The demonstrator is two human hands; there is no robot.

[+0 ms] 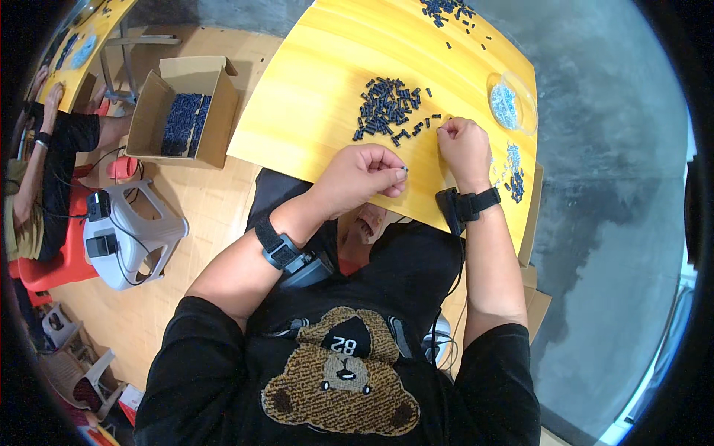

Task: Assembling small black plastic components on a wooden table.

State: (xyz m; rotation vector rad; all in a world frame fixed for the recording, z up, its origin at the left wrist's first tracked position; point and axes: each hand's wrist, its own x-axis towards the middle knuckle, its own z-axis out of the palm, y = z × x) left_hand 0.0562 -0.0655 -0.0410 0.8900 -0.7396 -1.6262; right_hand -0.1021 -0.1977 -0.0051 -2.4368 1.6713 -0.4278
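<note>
My left hand (358,175) is closed in a pinch over the near edge of the yellow table (312,97). A small dark piece (404,169) shows at its thumb and fingertip, too small to name. To the right, my right hand (465,149) is also closed, fingertips pressed together low over the tabletop. What those fingers hold, if anything, is hidden. Beyond my hands lies a heap of short black plastic pieces (387,108), with several loose ones trailing toward my right hand. Right of that hand are a small pile of clear bits (514,156) and dark bits (515,187).
A clear round dish (526,111) of pale bluish bits stands at the table's right edge. More black pieces (446,10) lie at the far end. On the floor at left are an open cardboard box (216,123) of dark pieces and a white stool (141,238). Another person (44,149) sits at far left.
</note>
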